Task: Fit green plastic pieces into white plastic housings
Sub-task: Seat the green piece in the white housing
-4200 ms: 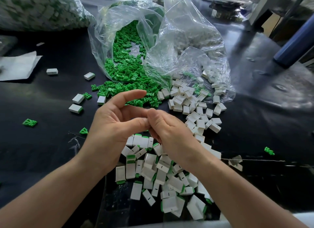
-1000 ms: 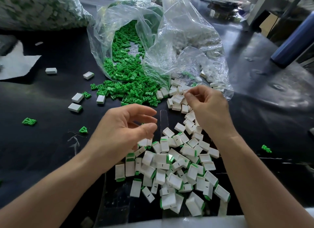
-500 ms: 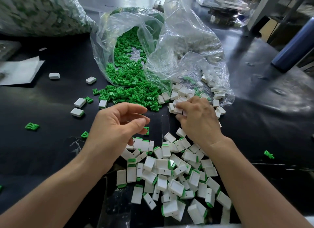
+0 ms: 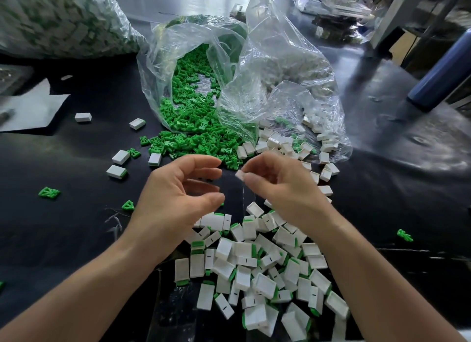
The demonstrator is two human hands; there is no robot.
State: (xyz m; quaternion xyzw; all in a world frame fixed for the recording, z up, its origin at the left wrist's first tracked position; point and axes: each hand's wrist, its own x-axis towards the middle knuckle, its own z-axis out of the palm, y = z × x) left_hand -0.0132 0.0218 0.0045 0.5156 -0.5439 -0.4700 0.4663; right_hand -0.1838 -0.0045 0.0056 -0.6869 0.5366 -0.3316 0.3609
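Right hand (image 4: 277, 186) pinches a white housing (image 4: 240, 174) at its fingertips above the table (image 4: 76, 227). Left hand (image 4: 175, 201) hangs loosely curled, nothing visible in it. The green pieces (image 4: 193, 137) lie heaped beyond. That light pinch could slip, dropping the empty housing among the fitted ones (image 4: 244, 252) below.

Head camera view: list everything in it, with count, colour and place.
Green pieces: many, green, spilling from the left clear bag.
Stray green pieces: a few, green, scattered left and right.
Empty housings: many, white, at the mouth of the right clear bag.
Fitted housings: a pile, white with green ends, nearest the person.
Big bag: one, clear, white and green parts inside, far left.
Paper: one sheet, white, left edge.
Cylinder: one, dark blue, far right.
Table: one, black, under everything.
Left hand: fingers curled, any load hidden.
Right hand: pinches one white housing.
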